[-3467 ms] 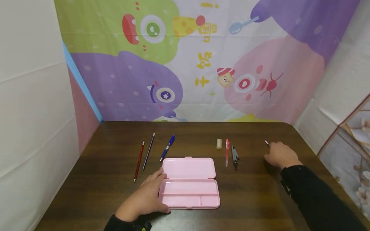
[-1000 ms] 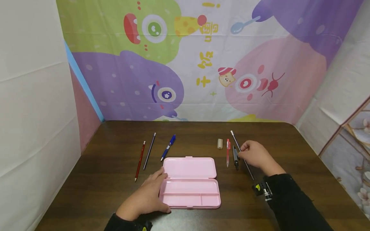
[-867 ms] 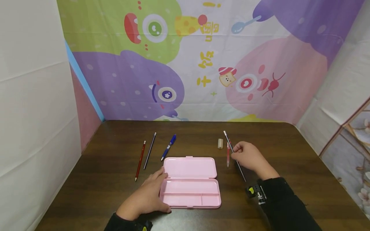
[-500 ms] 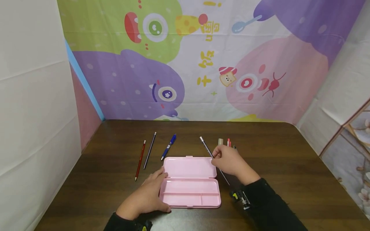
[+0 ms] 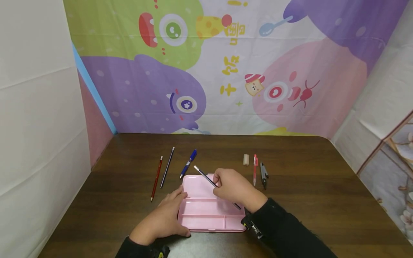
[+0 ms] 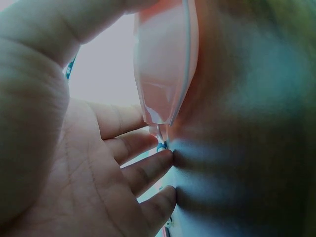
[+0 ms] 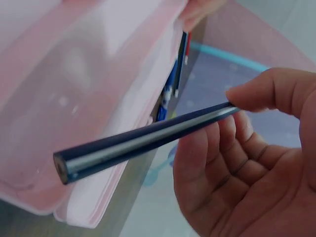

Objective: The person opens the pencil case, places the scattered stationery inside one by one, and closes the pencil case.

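An open pink pencil case [image 5: 200, 206] lies on the table in the head view, its lid folded back; a long section and smaller compartments show inside. My left hand [image 5: 161, 218] rests at its left end, thumb by the front corner and fingers along the side. In the left wrist view the fingers [image 6: 148, 170] are spread and loosely extended beside the case. Between thumb and fingertips my right hand [image 5: 237, 186] pinches a dark striped pencil [image 5: 204, 176], held slanting over the case. The right wrist view shows its blunt, unsharpened end [image 7: 60, 168] close over the pink plastic.
Left of the case lie a red pencil [image 5: 156, 179], a dark pencil [image 5: 167, 167] and a blue pen [image 5: 188, 164]. To the right are a small beige block [image 5: 246, 159], a red pen [image 5: 255, 170] and a grey drawing compass [image 5: 263, 175]. A cartoon cloth hangs behind the table.
My right hand has carried the striped pencil from the table's right side leftward, past the compass and red pen, to above the case. The left hand has stayed at the case.
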`<move>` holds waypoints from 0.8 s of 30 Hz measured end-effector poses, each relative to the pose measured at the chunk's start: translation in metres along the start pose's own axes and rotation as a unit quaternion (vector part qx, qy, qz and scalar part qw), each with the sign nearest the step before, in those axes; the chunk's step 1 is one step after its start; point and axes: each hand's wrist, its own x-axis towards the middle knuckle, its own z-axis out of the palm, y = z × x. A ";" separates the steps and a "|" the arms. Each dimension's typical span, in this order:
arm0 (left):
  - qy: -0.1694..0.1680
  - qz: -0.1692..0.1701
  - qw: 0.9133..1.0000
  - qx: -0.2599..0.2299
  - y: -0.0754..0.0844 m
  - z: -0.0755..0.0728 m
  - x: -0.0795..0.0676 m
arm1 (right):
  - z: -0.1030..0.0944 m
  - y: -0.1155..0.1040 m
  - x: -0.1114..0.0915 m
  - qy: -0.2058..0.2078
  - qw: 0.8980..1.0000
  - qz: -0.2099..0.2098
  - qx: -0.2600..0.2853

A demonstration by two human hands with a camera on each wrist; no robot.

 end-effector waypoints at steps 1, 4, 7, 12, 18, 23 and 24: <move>0.000 0.001 1.000 0.001 0.000 0.000 0.000 | 0.002 -0.002 0.000 -0.005 1.000 -0.006 -0.011; 0.000 0.004 1.000 0.006 -0.001 0.000 0.000 | 0.009 -0.008 0.000 -0.011 0.998 -0.030 -0.050; 0.000 0.008 1.000 0.011 -0.001 0.000 0.000 | 0.014 -0.012 -0.001 -0.005 0.995 -0.053 -0.083; 0.001 0.009 1.000 0.011 -0.002 0.000 0.000 | 0.018 -0.017 -0.004 -0.022 0.993 -0.050 -0.107; 0.005 0.013 1.000 0.009 -0.003 0.001 0.000 | 0.023 -0.016 -0.006 -0.052 0.988 -0.045 -0.139; 0.013 0.022 1.000 0.012 -0.003 0.001 0.000 | 0.029 -0.016 -0.008 -0.049 0.977 -0.084 -0.189; 0.013 0.022 1.000 0.012 -0.003 0.001 -0.001 | 0.029 -0.016 -0.009 -0.051 0.974 -0.090 -0.199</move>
